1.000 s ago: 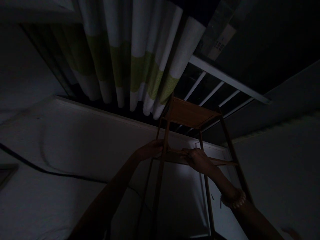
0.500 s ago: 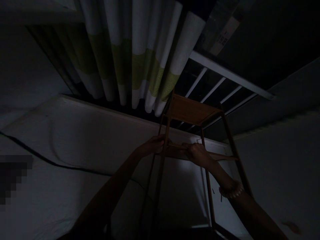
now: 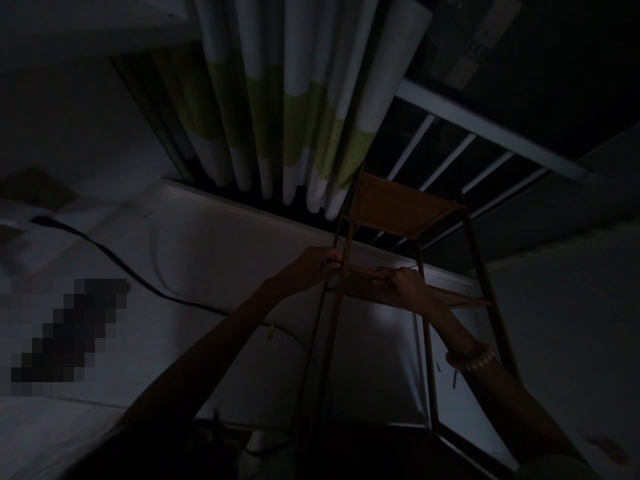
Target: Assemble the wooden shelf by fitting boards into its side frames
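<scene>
A brown wooden shelf rack [image 3: 407,208] with slim posts stands against the wall in dim light. My left hand [image 3: 316,265] is at its near left post, level with the middle shelf. The fingers are pinched together against the post's outer side; whatever is between them is too dark and small to name. Across from it, my right hand [image 3: 407,288] grips the front edge of the middle shelf [image 3: 363,281], fingers curled round it. A beaded bracelet [image 3: 473,359] circles my right wrist.
White and green curtains [image 3: 300,120] hang above and left of the rack. Behind its top runs a white window railing [image 3: 490,137]. A black cable [image 3: 145,283] crosses the pale wall at left, with a small yellow tag [image 3: 271,331].
The view has swung left, so the rack sits further right and higher. My left hand's fingers have drawn back from behind the post to its outer side. My right hand keeps its grip.
</scene>
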The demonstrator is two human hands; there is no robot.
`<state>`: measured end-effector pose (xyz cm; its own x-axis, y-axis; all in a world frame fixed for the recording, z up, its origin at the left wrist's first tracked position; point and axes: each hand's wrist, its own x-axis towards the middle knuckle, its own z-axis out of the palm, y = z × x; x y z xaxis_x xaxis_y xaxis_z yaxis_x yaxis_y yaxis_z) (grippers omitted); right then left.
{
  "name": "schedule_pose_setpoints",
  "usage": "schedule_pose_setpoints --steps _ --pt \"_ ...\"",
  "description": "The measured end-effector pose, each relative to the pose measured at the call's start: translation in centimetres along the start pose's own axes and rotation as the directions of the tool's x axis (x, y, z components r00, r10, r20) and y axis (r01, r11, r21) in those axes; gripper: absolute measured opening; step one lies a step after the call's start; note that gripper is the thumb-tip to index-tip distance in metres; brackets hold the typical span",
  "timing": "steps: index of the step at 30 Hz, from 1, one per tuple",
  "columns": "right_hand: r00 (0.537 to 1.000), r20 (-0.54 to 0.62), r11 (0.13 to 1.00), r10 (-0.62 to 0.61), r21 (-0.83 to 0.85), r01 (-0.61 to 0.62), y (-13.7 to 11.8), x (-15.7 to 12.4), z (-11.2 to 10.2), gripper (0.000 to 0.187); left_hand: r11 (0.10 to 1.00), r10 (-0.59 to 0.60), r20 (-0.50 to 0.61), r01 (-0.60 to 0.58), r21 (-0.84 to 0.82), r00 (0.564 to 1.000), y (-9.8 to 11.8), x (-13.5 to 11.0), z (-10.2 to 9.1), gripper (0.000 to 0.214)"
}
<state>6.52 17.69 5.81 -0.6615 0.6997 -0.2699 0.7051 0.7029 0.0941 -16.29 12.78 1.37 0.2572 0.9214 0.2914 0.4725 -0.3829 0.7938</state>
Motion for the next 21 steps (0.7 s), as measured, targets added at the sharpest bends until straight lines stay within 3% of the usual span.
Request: schedule_pose_setpoints --steps 7,11,21 --pt "1.000 0.007 0.999 -0.001 0.045 0.000 -0.3 -0.3 -0.7 0.039 0.985 0.122 0.052 -0.127 0.120 0.991 0.0 0.5 0.2 0.018" --pt "0.999 0.028 0.998 0.015 0.061 -0.017 -0.5 -0.3 -0.9 0.036 0.929 0.185 0.060 -0.194 0.315 0.981 -0.4 0.1 0.7 0.025" --pt "1.000 0.019 0.997 0.005 0.079 -0.006 -0.3 -0.3 -0.7 0.034 0.945 0.089 -0.030 -0.075 0.318 0.996 -1.4 0.2 2.5 0.032"
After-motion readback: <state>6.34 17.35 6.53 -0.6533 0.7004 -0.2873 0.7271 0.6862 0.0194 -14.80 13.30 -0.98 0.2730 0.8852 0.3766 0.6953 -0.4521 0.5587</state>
